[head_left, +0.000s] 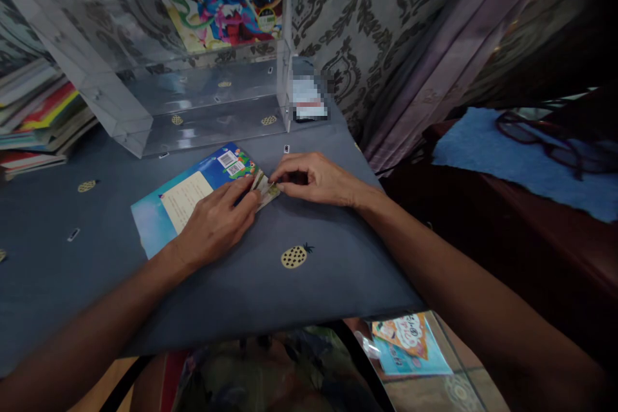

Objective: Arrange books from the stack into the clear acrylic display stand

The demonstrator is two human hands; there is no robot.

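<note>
A book (161, 219) with a blue cover lies at a slant on the table, its barcode side up and a cream text panel in the middle. My left hand (219, 215) rests across its right part, fingers close together and bent at a page edge near the corner. That corner looks lifted or curled, showing a pale, patterned strip (265, 192). Thumb and forefinger of my right hand (313, 180) pinch the outer end of this strip. My left thumb is mostly hidden.
Behind the book stands a clear acrylic rack (212, 125) holding a colourful picture book (232, 0). Stacked books (38, 109) are at the left, and a blurred-out item (309, 100) sits beside the rack. Glasses (541, 138) lie on a blue cloth (473, 148) at right.
</note>
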